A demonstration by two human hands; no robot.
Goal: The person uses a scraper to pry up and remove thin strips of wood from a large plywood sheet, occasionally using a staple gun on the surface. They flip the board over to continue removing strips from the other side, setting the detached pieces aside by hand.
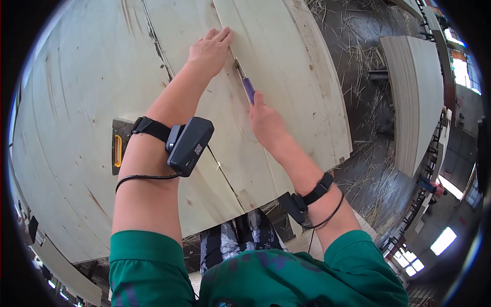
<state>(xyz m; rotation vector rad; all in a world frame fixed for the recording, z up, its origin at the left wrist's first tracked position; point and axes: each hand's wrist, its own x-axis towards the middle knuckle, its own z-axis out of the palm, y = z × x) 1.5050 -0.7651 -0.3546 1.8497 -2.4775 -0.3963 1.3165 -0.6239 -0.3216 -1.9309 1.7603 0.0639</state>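
A wide stack of pale wood veneer sheets (286,102) spreads before me, with long seams and cracks along the grain. My left hand (209,50) rests on the top sheet, its fingers stretched out beside a long seam. Lower right of it, my right hand (267,120) is closed round the purple handle of a utility knife (247,88). The blade points away from me and its tip lies at the seam, just below the left fingers. A flat metal scraper with a yellow handle (118,148) lies on the sheet left of my left forearm, partly hidden by it.
Another stack of sheets (411,102) stands at the right, across a dark floor (353,77) strewn with thin wood scraps. Black devices (190,147) with cables are strapped to both my forearms. A person (433,187) is far off at the right, near bright windows.
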